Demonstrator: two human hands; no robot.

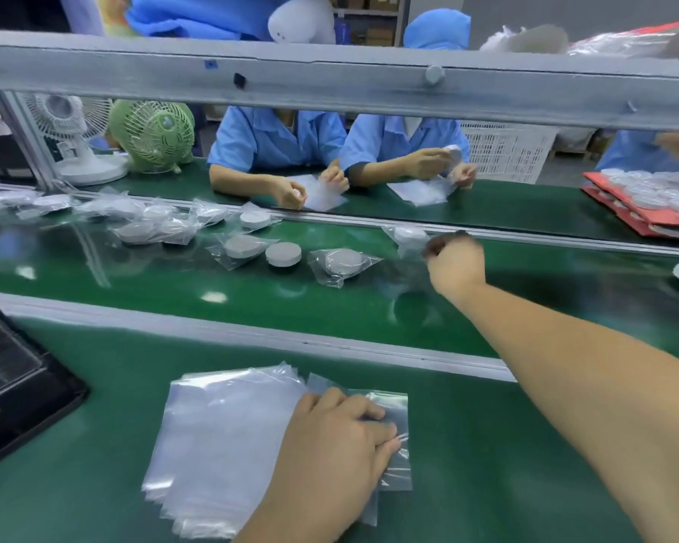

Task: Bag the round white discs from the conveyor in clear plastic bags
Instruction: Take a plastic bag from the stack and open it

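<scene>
Bagged discs (136,232) crowd the conveyor's (134,278) left, a bare disc (283,253) at centre awaits bagging; left hand (338,433) lies flat on the clear bags (220,425) at bottom, right hand (453,262) reaches a far bagged disc (408,233), grip unclear.

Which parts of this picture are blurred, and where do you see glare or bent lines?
Head view: the right hand over the conveyor belt is motion-blurred; lamp glare spots the belt; the grey frame rail bows from the wide-angle lens; the left hand on the clear bags looks sharp.
</scene>
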